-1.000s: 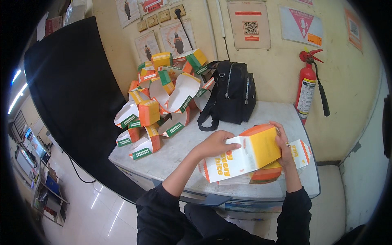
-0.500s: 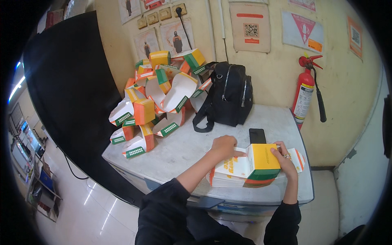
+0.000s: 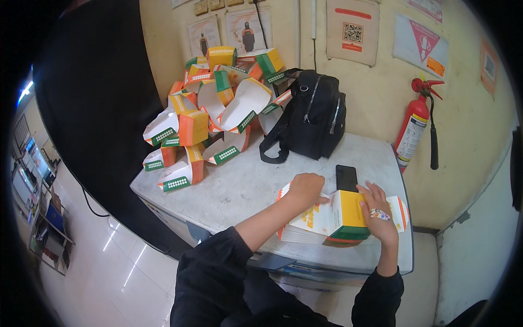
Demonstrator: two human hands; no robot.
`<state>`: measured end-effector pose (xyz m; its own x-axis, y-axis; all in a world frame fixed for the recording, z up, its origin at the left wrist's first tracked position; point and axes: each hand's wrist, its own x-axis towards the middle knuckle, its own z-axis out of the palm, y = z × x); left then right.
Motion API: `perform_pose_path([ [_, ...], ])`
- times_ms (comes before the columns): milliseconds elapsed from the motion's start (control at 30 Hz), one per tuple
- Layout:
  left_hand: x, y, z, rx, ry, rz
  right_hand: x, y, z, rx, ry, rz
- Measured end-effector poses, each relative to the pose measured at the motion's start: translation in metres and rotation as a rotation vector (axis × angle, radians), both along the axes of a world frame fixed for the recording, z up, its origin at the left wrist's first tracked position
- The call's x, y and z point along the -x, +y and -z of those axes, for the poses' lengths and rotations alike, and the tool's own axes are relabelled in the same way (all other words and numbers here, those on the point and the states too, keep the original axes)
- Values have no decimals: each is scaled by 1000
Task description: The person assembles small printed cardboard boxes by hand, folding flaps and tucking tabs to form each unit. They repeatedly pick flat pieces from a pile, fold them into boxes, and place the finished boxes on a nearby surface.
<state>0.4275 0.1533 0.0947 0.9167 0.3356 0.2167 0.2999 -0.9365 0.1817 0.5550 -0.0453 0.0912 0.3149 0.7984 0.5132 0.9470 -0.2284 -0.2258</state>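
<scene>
A yellow, green, orange and white paper food carton [image 3: 351, 213], partly folded, lies on a stack of flat carton blanks [image 3: 303, 235] at the table's near right. My left hand [image 3: 306, 189] is closed at the carton's left part, its thumb pressed on the white panel. With fingers stretched out, my right hand [image 3: 379, 213] lies along the right side of the yellow panel; a patterned band circles that hand. Beyond the carton lies a black phone [image 3: 346, 178]. The undersides of both hands are hidden.
Folded open cartons [image 3: 248, 103] form a heap at the table's far left. A black backpack [image 3: 316, 117] stands beside them, near the wall. A red fire extinguisher [image 3: 415, 128] hangs to the right of the white table [image 3: 229, 188]. A black panel [image 3: 101, 109] rises at the left.
My right hand has shifted from gripping the carton's right edge to lying flatter on its yellow panel, fingers stretched. My left hand stays at the white panel. The view has shifted slightly.
</scene>
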Motion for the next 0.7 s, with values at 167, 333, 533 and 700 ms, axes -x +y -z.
perform_pose_path([
  [167, 27, -4, 45, 247, -176, -35, 26, 25, -4, 78, 62, -19],
  [333, 34, -9, 67, 219, -561, -50, 32, 38, -1, -5, 94, 3],
  [533, 78, 23, 51, 123, -775, -146, 36, 37, -4, 13, 161, 33],
  [700, 181, 95, 53, -35, -940, -542, 57, 57, -2, 47, 137, 33],
])
